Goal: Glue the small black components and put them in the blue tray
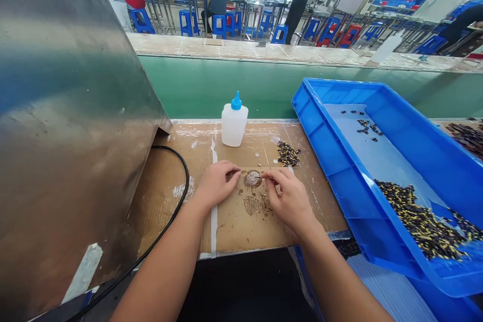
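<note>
Between my hands is a small round whitish patch [252, 177] of what looks like glue on the cardboard. My right hand [289, 196] pinches a thin dark stick [258, 177], whose tip reaches the patch. On the patch's other side, my left hand [219, 183] rests with thumb and forefinger closed together; anything between them is too small to make out. Behind my hands stands an upright white squeeze bottle [234, 126] with a blue nozzle cap. A small pile of dark and yellow parts [288, 153] lies beyond my right hand.
At right, a blue bin [324, 161] holds many more such parts. A metal housing [71, 110] rises at left, with a black cable [185, 176] curving beside it. Behind the cardboard [234, 236] runs a green belt [181, 83]. People work at far tables.
</note>
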`<action>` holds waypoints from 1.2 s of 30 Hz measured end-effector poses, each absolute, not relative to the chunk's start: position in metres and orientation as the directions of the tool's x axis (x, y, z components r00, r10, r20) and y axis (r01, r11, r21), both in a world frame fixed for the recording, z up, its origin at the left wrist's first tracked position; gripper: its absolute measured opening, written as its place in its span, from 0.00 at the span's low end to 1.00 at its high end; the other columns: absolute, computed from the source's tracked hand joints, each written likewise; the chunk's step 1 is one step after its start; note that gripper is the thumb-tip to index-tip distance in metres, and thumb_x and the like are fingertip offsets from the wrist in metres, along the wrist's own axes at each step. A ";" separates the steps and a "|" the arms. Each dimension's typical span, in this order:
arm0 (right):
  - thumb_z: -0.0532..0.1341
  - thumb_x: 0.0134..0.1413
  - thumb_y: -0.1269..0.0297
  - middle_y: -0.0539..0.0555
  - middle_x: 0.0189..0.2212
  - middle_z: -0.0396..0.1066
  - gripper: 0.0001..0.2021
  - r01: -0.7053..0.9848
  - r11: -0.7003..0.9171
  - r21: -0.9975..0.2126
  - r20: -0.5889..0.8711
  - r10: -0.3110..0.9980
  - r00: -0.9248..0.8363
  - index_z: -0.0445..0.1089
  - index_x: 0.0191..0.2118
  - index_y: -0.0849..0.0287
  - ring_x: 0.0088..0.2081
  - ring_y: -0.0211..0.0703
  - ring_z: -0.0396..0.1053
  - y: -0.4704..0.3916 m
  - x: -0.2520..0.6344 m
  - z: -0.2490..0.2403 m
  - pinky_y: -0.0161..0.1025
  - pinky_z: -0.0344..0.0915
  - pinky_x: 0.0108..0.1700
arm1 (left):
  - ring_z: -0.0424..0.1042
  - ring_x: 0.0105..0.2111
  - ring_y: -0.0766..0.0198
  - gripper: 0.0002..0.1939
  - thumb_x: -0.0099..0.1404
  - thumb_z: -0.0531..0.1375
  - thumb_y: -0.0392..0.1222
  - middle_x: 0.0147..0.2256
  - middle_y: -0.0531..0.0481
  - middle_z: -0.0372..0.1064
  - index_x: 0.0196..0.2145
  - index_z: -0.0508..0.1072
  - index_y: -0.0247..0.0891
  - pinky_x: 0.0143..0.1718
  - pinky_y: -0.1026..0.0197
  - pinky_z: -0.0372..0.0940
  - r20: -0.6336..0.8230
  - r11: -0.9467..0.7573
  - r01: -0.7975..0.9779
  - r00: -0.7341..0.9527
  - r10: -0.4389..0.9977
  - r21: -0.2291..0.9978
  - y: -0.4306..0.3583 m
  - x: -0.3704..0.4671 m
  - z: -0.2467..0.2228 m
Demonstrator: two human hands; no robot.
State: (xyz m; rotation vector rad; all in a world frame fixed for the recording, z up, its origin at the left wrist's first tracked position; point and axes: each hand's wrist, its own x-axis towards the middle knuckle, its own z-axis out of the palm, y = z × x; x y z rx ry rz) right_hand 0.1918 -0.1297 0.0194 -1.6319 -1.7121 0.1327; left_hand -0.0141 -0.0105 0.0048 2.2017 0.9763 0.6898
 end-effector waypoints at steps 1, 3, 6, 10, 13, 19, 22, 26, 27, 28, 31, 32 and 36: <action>0.57 0.70 0.70 0.56 0.43 0.77 0.09 0.812 0.188 -0.553 0.444 0.891 0.095 0.76 0.46 0.55 0.45 0.49 0.76 -0.130 0.192 0.022 0.46 0.73 0.49 | 0.79 0.42 0.55 0.09 0.72 0.61 0.39 0.42 0.47 0.82 0.42 0.83 0.40 0.47 0.51 0.71 0.208 -0.533 0.456 0.589 0.781 0.713 -0.010 -0.014 0.005; 0.58 0.70 0.69 0.56 0.42 0.77 0.09 0.809 0.189 -0.557 0.460 0.881 0.112 0.76 0.46 0.54 0.44 0.49 0.76 -0.132 0.193 0.029 0.45 0.73 0.49 | 0.79 0.42 0.55 0.08 0.72 0.61 0.39 0.42 0.47 0.82 0.42 0.83 0.40 0.47 0.51 0.71 0.214 -0.539 0.458 0.588 0.780 0.707 -0.011 -0.014 0.005; 0.58 0.72 0.66 0.56 0.43 0.79 0.10 0.815 0.144 -0.561 0.473 0.864 0.173 0.77 0.47 0.53 0.43 0.50 0.77 -0.136 0.202 0.036 0.46 0.73 0.48 | 0.79 0.41 0.55 0.09 0.72 0.61 0.39 0.41 0.46 0.82 0.41 0.83 0.40 0.46 0.51 0.71 0.216 -0.545 0.465 0.589 0.779 0.698 -0.011 -0.015 0.005; 0.57 0.72 0.62 0.57 0.45 0.81 0.12 0.816 0.026 -0.577 0.437 0.855 0.281 0.78 0.49 0.54 0.41 0.51 0.78 -0.143 0.228 0.031 0.46 0.73 0.42 | 0.80 0.42 0.54 0.08 0.72 0.62 0.39 0.42 0.46 0.82 0.41 0.83 0.41 0.46 0.50 0.72 0.223 -0.552 0.466 0.589 0.777 0.692 -0.010 -0.015 0.005; 0.60 0.69 0.57 0.57 0.43 0.83 0.13 0.793 -0.094 -0.602 0.334 0.873 0.356 0.79 0.49 0.55 0.34 0.50 0.77 -0.149 0.245 0.018 0.47 0.72 0.39 | 0.80 0.41 0.54 0.08 0.71 0.62 0.38 0.41 0.46 0.82 0.41 0.83 0.41 0.46 0.51 0.73 0.230 -0.563 0.465 0.594 0.771 0.684 -0.010 -0.015 0.005; 0.60 0.67 0.58 0.58 0.40 0.82 0.12 0.824 -0.130 -0.551 0.341 0.867 0.364 0.80 0.45 0.55 0.40 0.54 0.78 -0.148 0.233 -0.001 0.50 0.74 0.44 | 0.79 0.41 0.55 0.08 0.71 0.62 0.39 0.40 0.46 0.82 0.41 0.83 0.41 0.45 0.52 0.73 0.246 -0.573 0.457 0.595 0.765 0.680 -0.009 -0.015 0.004; 0.59 0.68 0.59 0.59 0.43 0.83 0.12 0.848 0.000 -0.531 0.419 0.869 0.262 0.80 0.45 0.56 0.46 0.56 0.78 -0.138 0.227 0.000 0.53 0.75 0.51 | 0.79 0.39 0.56 0.09 0.71 0.61 0.40 0.39 0.46 0.82 0.40 0.83 0.41 0.44 0.54 0.73 0.304 -0.580 0.447 0.548 0.779 0.681 -0.007 -0.017 0.001; 0.62 0.68 0.55 0.61 0.49 0.82 0.14 0.805 0.068 -0.590 0.519 0.796 0.313 0.80 0.49 0.56 0.53 0.57 0.77 -0.105 0.238 0.018 0.58 0.72 0.59 | 0.78 0.35 0.59 0.10 0.71 0.60 0.40 0.38 0.46 0.82 0.40 0.82 0.40 0.41 0.56 0.73 0.385 -0.546 0.447 0.403 0.830 0.709 -0.003 -0.019 -0.003; 0.63 0.68 0.53 0.61 0.52 0.81 0.16 0.777 0.063 -0.626 0.503 0.794 0.342 0.79 0.52 0.56 0.54 0.58 0.77 -0.092 0.241 0.026 0.58 0.73 0.59 | 0.78 0.35 0.59 0.10 0.71 0.60 0.40 0.38 0.46 0.83 0.40 0.83 0.40 0.40 0.57 0.73 0.394 -0.534 0.447 0.372 0.841 0.718 -0.002 -0.020 -0.003; 0.64 0.67 0.51 0.62 0.56 0.79 0.20 0.747 0.071 -0.661 0.472 0.813 0.340 0.77 0.57 0.56 0.57 0.58 0.76 -0.076 0.242 0.033 0.58 0.73 0.59 | 0.78 0.34 0.59 0.10 0.71 0.60 0.40 0.38 0.46 0.83 0.39 0.83 0.40 0.38 0.57 0.72 0.401 -0.526 0.446 0.348 0.847 0.724 -0.002 -0.020 -0.003; 0.72 0.58 0.49 0.63 0.69 0.67 0.36 0.670 0.138 -0.729 0.360 0.910 0.204 0.68 0.68 0.55 0.68 0.60 0.67 -0.025 0.232 0.051 0.59 0.71 0.64 | 0.79 0.34 0.59 0.11 0.71 0.59 0.40 0.39 0.45 0.83 0.39 0.82 0.40 0.36 0.59 0.72 0.427 -0.523 0.445 0.303 0.852 0.727 0.000 -0.021 -0.002; 0.76 0.53 0.51 0.64 0.71 0.64 0.41 0.646 0.143 -0.750 0.320 0.933 0.164 0.65 0.70 0.55 0.71 0.61 0.64 -0.008 0.224 0.054 0.60 0.68 0.67 | 0.79 0.35 0.59 0.11 0.71 0.59 0.41 0.39 0.45 0.83 0.39 0.82 0.39 0.36 0.59 0.72 0.437 -0.521 0.446 0.285 0.853 0.728 0.001 -0.022 -0.001; 0.80 0.43 0.59 0.64 0.65 0.71 0.43 0.531 0.112 -0.840 0.210 0.969 0.129 0.68 0.65 0.58 0.66 0.61 0.69 0.042 0.193 0.052 0.62 0.64 0.70 | 0.79 0.33 0.59 0.11 0.71 0.59 0.42 0.38 0.45 0.83 0.39 0.83 0.40 0.35 0.59 0.71 0.457 -0.500 0.451 0.208 0.865 0.740 0.002 -0.024 0.000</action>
